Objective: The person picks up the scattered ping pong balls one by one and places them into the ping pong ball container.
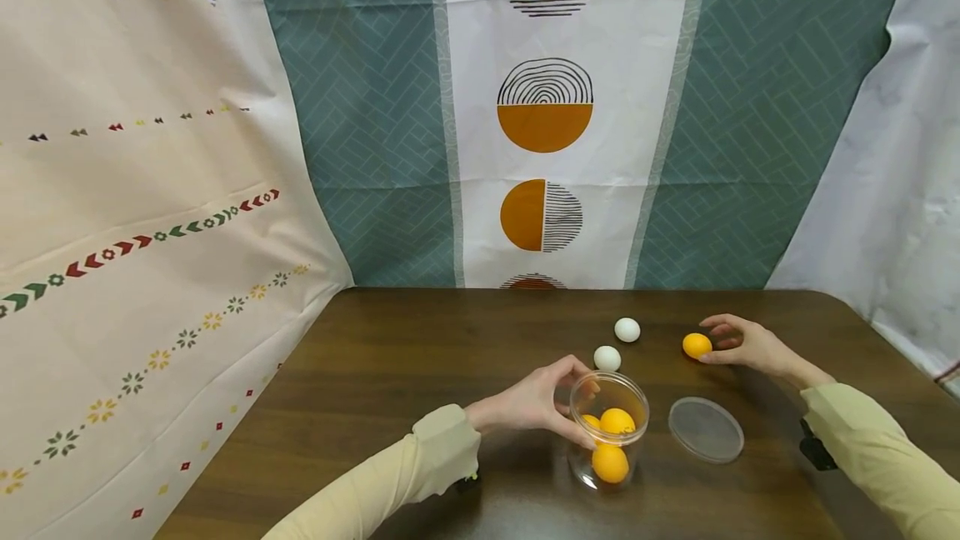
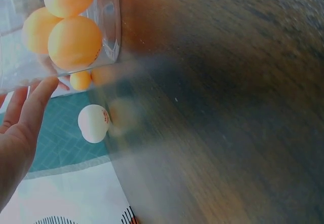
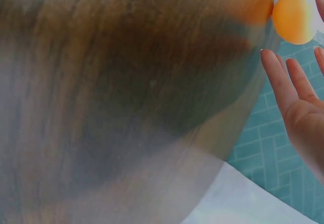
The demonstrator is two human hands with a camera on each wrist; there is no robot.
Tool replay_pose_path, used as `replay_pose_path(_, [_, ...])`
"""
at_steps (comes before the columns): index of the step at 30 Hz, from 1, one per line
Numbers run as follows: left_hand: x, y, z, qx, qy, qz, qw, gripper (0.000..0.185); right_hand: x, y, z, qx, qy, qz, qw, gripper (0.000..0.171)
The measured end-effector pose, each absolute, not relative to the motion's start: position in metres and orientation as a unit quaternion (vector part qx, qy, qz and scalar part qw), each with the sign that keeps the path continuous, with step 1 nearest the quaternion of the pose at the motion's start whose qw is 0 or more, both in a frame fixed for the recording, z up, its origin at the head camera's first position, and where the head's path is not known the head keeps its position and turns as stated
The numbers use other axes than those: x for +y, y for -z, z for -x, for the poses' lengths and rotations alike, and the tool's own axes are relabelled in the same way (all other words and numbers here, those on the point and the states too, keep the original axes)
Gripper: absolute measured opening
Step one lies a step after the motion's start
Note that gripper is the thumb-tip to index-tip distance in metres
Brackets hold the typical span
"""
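My left hand (image 1: 542, 398) holds a clear plastic jar (image 1: 577, 457) near its rim, thumb on the near side and fingers behind. Three orange ping-pong balls (image 2: 76, 42) lie inside the lidless jar, which stands on the table. Farther right, my right hand (image 1: 750, 348) reaches around a loose orange ping-pong ball (image 1: 697, 346) on the table. In the right wrist view, its fingers (image 3: 278, 79) are spread and slightly apart from that ball (image 3: 292, 19).
Behind the jar lie two white ping-pong balls, a nearer one (image 1: 607, 358) and a farther one (image 1: 627, 330). A round clear lid (image 1: 706, 430) lies flat to the jar's right. Patterned cloth (image 1: 543, 215) hangs at the back edge of the dark wooden table (image 1: 420, 332).
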State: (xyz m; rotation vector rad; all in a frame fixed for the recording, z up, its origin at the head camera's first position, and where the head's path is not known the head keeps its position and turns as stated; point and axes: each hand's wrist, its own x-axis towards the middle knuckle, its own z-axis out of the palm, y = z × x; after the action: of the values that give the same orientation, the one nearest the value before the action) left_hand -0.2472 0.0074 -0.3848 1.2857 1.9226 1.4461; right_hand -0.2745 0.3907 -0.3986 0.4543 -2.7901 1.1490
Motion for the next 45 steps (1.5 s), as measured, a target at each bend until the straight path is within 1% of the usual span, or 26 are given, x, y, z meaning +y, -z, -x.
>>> replay_pose_path(18, [0.008,0.387,0.248,0.690,-0.519,-0.462,0.203,0.057,0.386,0.403,0.274,-0.916,-0.374,-0.139,0.047,0.058])
replay_pose_path(29, [0.008,0.386,0.248,0.689,-0.517,-0.465,0.203,0.057,0.383,0.406,0.277,-0.923,-0.353,-0.141,0.064,0.054])
replay_pose_path(45, [0.008,0.385,0.247,0.685,-0.521,-0.465,0.207,0.057,0.380,0.407,0.281,-0.928,-0.336,-0.143,0.073,0.049])
